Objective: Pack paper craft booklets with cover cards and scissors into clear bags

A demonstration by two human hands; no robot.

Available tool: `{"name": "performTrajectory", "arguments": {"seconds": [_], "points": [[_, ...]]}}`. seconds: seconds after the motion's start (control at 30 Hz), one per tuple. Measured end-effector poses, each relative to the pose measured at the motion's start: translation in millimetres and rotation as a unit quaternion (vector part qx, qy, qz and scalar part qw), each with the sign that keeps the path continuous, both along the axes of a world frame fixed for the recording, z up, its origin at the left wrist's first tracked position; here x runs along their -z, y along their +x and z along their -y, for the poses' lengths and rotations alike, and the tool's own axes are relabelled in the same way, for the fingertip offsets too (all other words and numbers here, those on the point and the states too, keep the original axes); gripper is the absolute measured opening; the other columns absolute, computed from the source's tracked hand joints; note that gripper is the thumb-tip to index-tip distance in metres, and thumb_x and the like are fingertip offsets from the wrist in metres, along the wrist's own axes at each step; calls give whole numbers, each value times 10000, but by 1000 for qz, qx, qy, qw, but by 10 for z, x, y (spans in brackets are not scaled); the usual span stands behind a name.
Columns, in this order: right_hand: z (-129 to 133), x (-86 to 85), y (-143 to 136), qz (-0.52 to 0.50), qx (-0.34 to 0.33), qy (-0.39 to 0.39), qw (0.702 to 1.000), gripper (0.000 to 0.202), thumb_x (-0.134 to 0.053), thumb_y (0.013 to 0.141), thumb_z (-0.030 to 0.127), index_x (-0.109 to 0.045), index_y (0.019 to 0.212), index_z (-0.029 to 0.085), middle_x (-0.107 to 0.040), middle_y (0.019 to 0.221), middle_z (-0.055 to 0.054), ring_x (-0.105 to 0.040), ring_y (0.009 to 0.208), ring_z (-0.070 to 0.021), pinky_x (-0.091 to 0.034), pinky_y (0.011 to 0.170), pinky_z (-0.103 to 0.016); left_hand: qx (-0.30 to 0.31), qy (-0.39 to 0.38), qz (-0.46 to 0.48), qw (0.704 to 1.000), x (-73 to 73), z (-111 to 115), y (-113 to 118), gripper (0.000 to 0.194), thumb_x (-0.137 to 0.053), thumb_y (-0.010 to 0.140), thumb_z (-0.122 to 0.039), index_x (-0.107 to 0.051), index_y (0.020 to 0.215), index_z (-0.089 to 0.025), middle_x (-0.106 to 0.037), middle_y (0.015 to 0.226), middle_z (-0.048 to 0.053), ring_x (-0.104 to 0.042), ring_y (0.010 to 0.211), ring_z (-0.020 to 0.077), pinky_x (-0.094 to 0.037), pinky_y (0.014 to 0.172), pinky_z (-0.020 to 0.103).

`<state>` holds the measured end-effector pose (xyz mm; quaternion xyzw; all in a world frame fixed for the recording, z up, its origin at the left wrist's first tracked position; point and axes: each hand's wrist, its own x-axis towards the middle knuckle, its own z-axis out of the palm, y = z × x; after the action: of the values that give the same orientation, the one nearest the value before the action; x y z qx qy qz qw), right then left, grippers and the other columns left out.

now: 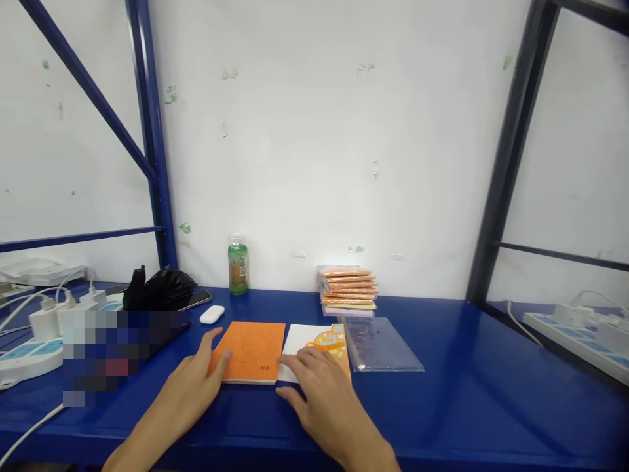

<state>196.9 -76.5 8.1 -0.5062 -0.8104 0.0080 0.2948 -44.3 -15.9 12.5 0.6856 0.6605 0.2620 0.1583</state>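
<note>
An orange booklet (253,351) lies flat on the blue table. My left hand (200,377) is at its left edge, thumb and fingers apart, with the thumb over the cover. Just right of the booklet is a white sheet or booklet (295,339), partly under a patterned yellow-orange piece (338,341). My right hand (314,387) rests over these two, its fingers spread and hiding part of them. A clear plastic sleeve (386,344) lies flat beside them on the right.
Behind stands a stack of orange-edged packets (348,292). A green-labelled bottle (238,265), a white case (212,314), a black bag (160,288), a phone (195,300) and power strips (37,357) with cables are on the left. Another power strip (580,334) is at right.
</note>
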Motion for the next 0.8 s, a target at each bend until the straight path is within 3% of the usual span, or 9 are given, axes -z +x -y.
{"name": "performTrajectory", "arguments": {"seconds": [0.13, 0.3, 0.5, 0.63, 0.7, 0.73, 0.8], "points": [[-44, 134, -157, 31, -14, -14, 999, 227, -575, 977, 269, -686, 1175, 258, -723, 1066, -62, -621, 1080, -262, -425, 1012, -431, 28, -50, 195, 979, -74, -22, -116, 646, -479, 915, -545, -371, 1464, -223, -722, 1238, 131, -629, 1227, 340, -409, 1070, 469], [-56, 160, -193, 40, -4, -14, 999, 221, -540, 992, 245, -701, 1144, 243, -727, 1027, -65, -622, 1059, -255, -413, 1008, -425, 26, -118, 466, 877, -225, 23, -206, 598, -647, 841, -426, -489, 1389, -244, -743, 1155, 119, -664, 1179, 307, -482, 1005, 413], [-56, 176, -198, 27, -4, -15, 1000, 218, -544, 989, 229, -724, 1112, 238, -727, 1002, -66, -623, 1039, -246, -420, 972, -389, -35, -159, 594, 788, -309, -47, -372, 597, -694, 808, -328, -554, 1374, -199, -614, 1268, 220, -638, 1195, 343, -531, 949, 427], [-75, 203, -197, 20, -4, -8, 1000, 224, -552, 984, 227, -721, 1131, 237, -726, 1010, -60, -619, 1041, -245, -408, 989, -390, -15, -196, 634, 748, -320, -63, -405, 484, -680, 801, -279, -617, 1256, -125, -656, 1174, 235, -720, 993, 323, -582, 827, 416], [-82, 204, -199, 18, -4, -8, 1000, 219, -550, 984, 223, -724, 1117, 239, -725, 1005, -57, -617, 1043, -246, -406, 989, -390, 28, -220, 617, 755, -286, -49, -355, 359, -678, 790, -254, -664, 1117, -105, -713, 1063, 207, -738, 879, 290, -585, 791, 388], [-84, 201, -201, 17, -4, -8, 1000, 218, -548, 984, 222, -724, 1111, 239, -725, 1004, -57, -616, 1045, -247, -405, 987, -390, 50, -215, 583, 782, -256, -42, -318, 311, -675, 793, -268, -678, 1058, -104, -732, 1019, 190, -739, 855, 278, -583, 793, 376], [-85, 195, -205, 17, -3, -9, 1000, 219, -543, 986, 220, -724, 1107, 239, -724, 1000, -60, -616, 1042, -248, -407, 979, -388, 67, -153, 466, 869, -173, -43, -234, 335, -658, 808, -346, -687, 1038, -104, -754, 974, 162, -736, 879, 280, -577, 810, 370]]}}
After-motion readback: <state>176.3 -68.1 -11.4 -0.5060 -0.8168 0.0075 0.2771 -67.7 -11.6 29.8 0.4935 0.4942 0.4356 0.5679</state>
